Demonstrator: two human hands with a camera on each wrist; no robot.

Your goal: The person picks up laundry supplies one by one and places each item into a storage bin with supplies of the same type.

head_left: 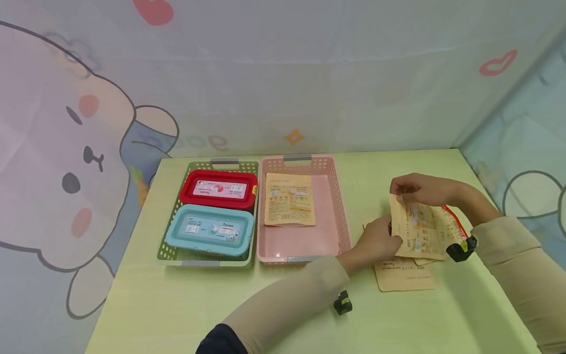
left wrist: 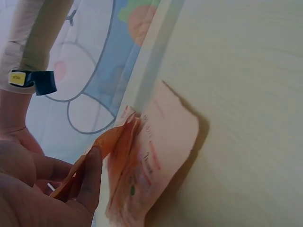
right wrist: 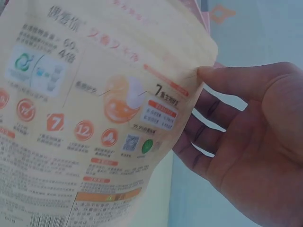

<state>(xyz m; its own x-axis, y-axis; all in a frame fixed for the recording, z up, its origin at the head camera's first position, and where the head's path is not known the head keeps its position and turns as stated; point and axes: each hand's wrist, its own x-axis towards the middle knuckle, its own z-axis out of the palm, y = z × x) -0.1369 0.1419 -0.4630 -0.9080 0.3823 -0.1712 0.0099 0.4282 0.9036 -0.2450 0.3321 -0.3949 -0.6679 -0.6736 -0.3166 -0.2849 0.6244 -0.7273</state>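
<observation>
A tan pouch with printed text (head_left: 422, 231) is lifted at the right side of the table. My right hand (head_left: 426, 189) pinches its upper corner between thumb and fingers; the right wrist view shows the pouch's printed face (right wrist: 109, 118) close up. At the pouch's left edge is my left hand (head_left: 378, 239), whose thumb and fingers (left wrist: 90, 184) pinch the edge in the left wrist view. Beneath lies another tan pouch (head_left: 404, 278), partly covered. A red-edged packet (head_left: 455, 221) shows behind the lifted pouch, mostly hidden.
A pink basket (head_left: 340, 216) holds one tan pouch (head_left: 289, 199) lying on its left side. Left of it, a green basket (head_left: 165, 250) holds a red-lidded box (head_left: 218, 189) and a blue-lidded box (head_left: 210, 230). A fabric backdrop (head_left: 309, 98) rises behind the table.
</observation>
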